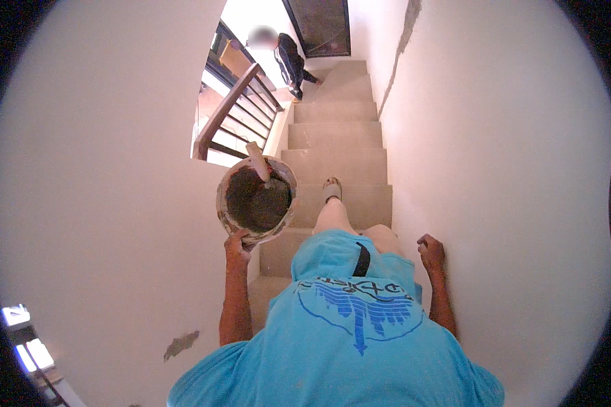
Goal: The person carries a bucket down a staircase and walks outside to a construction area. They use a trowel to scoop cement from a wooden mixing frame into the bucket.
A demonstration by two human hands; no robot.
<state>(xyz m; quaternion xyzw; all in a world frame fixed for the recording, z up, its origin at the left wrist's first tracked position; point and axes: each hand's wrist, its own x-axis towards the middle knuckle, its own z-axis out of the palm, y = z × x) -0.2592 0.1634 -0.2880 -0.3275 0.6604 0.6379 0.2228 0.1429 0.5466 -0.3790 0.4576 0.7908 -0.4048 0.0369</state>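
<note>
One bucket [274, 235] beyond left hand [237, 249], clasped at near side; right hand [432, 251] half-curled, empty

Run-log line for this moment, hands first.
left hand: holds bucket; bucket: dark mix, tool handle sticking out; right hand: near wall, nothing visible held; place: stairs, person ahead

I saw one wide view, looking from the wearer's head above the staircase's [336, 166] nearer steps, facing downward and forward along it, close over the blue shirt [332, 370], well apart from the staircase's far end.
</note>
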